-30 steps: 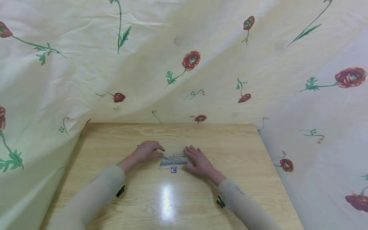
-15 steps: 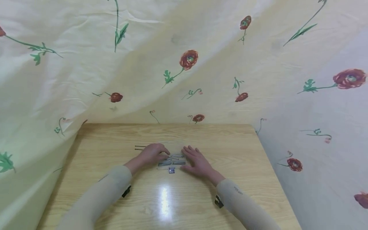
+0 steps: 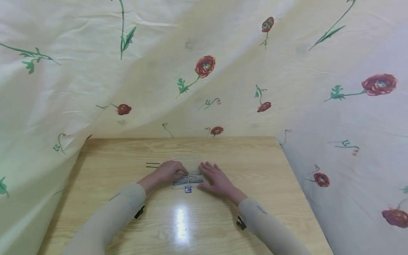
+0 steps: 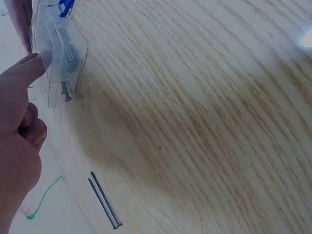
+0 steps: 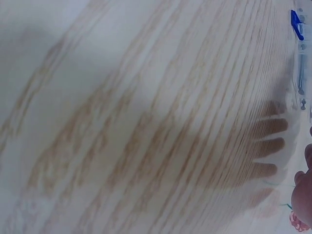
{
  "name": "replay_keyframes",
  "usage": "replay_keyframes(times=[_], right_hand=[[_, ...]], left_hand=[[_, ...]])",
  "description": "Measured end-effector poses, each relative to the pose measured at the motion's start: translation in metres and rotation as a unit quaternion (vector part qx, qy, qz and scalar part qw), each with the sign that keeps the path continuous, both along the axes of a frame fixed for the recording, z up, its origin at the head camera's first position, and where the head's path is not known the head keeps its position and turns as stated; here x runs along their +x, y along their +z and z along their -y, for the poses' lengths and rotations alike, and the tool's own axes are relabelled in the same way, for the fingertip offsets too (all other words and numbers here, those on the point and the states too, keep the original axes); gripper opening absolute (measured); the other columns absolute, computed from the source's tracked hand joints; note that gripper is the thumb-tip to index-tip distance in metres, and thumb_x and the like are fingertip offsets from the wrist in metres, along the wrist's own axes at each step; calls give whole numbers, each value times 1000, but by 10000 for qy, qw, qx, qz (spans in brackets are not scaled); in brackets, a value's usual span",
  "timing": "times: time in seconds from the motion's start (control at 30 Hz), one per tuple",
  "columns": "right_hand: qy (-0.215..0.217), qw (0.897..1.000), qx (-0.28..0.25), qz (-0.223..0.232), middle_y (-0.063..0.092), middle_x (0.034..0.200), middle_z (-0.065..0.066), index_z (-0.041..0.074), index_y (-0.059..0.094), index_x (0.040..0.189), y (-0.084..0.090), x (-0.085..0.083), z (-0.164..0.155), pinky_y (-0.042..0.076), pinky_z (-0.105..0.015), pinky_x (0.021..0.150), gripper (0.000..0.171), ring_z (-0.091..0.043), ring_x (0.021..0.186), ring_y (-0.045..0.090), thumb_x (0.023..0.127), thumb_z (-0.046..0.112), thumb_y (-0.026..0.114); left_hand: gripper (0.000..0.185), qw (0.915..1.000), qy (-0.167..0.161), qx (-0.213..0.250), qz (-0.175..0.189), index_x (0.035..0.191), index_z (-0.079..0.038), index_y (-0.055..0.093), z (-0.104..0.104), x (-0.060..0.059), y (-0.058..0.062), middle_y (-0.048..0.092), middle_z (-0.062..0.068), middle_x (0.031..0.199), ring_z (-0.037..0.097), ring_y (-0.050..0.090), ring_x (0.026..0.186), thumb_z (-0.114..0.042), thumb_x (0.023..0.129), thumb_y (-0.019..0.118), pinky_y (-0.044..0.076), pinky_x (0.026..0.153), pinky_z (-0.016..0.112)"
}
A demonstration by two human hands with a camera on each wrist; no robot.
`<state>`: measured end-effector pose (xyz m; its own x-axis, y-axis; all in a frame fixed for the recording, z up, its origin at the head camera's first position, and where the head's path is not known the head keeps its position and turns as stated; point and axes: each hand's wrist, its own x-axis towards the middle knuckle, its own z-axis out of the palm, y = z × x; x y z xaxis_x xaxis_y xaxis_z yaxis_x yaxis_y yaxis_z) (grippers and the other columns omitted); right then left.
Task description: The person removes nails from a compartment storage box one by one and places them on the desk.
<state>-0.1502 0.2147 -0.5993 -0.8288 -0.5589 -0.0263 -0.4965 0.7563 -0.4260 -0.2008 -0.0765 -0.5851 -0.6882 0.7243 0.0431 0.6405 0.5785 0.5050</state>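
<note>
A clear plastic box point(image 3: 177, 187) with compartments holds several metal nails point(image 3: 196, 181); a blue latch point(image 3: 188, 189) is at its front. My left hand point(image 3: 169, 171) reaches over the box's left side, thumb and forefinger pinching a nail among the loose ones. In the left wrist view, a finger dips behind the clear wall point(image 4: 57, 73) and the other fingers are curled. My right hand point(image 3: 216, 179) lies with fingers spread along the box's right edge, thumb near the front corner. Two nails point(image 4: 105, 202) lie side by side on the table, left of the box.
The wood-grain table point(image 3: 248, 226) stretches around the box, with a bright light reflection in front. Behind and at both sides hangs a floral cloth point(image 3: 153, 78). The box's blue latch point(image 5: 296, 24) shows at the right wrist view's edge.
My left hand has moved right and into the box, and its fingers have closed together. The two nails on the table have come into sight. The right hand stays at the box.
</note>
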Motion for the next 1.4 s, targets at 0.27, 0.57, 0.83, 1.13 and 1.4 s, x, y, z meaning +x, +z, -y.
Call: replay_keyframes(times=[0.27,0.57,0.83,1.13,1.4], right_hand=[[-44,10000,-53,-36,32,172,-10,8,40,164,-1,0,4,14,-57,131,85,-33,161,25,100,55,69],[-89,9999,-49,20,32,172,-12,8,39,164,-1,-2,5,14,-57,131,84,-33,162,24,100,54,69],[-98,9999,-1,76,30,173,-9,10,39,165,-2,-4,4,13,-55,132,85,-31,162,24,100,55,69],[-83,10000,-1,27,32,173,-9,10,40,164,-3,-4,2,13,-55,131,84,-32,161,26,100,54,70],[-91,9999,-46,54,31,173,-9,8,41,164,1,-5,3,14,-56,131,84,-32,161,26,100,53,71]], left_hand=[[19,9998,-205,-79,1,115,-23,83,2,-7,-3,79,-4,107,16,73,99,-18,97,79,60,90,39],[22,9991,-281,-85,304,120,-26,82,1,-13,-6,80,-5,113,16,74,104,-22,100,78,60,94,40],[24,9977,-460,-491,79,123,-25,81,-5,-17,-8,79,-3,119,18,74,110,-20,100,76,58,100,40],[18,9963,-586,-623,-75,117,-21,83,-11,-17,-5,80,-4,117,17,74,110,-19,100,76,57,102,39],[8,9961,-582,-604,-282,100,-19,82,-14,-19,-4,80,-4,103,18,75,98,-14,97,76,60,93,38]])
